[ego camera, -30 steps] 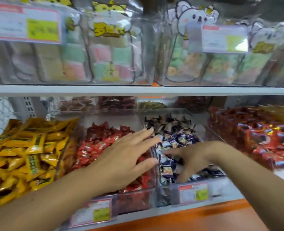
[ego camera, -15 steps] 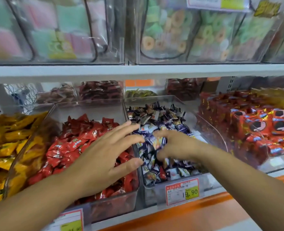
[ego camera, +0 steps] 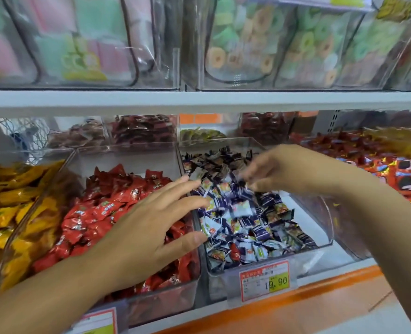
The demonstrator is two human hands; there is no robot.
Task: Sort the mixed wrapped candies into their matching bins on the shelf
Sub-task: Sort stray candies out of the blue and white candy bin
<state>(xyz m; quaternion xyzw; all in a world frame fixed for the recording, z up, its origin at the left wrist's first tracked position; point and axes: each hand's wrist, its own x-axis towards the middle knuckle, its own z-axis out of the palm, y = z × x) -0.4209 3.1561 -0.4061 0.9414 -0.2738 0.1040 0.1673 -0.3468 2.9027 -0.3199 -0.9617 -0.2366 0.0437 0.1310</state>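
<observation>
Reaching left hand (ego camera: 151, 227): held open with fingers spread above the red candies (ego camera: 98, 208); its fingertips are brought up to the wall shared with the middle bin (ego camera: 320, 225).
Right hand (ego camera: 279, 169): blurred, with fingers bent downward over the blue-and-white candies (ego camera: 243, 225); whether anything is pinched cannot be told.
Red bin (ego camera: 156, 307): clear, set at the front edge of the shelf (ego camera: 296, 302) and filled with the red candies.
Middle bin: clear, set just beside the red bin on the side toward the shelf's right end. The blue-and-white candies are piled in it, and one red wrapper (ego camera: 234, 251) is seen among them near the front.
Price tag (ego camera: 264, 280): fixed to the middle bin's front.
Yellow packets (ego camera: 11, 213): heaped toward the shelf's left end.
</observation>
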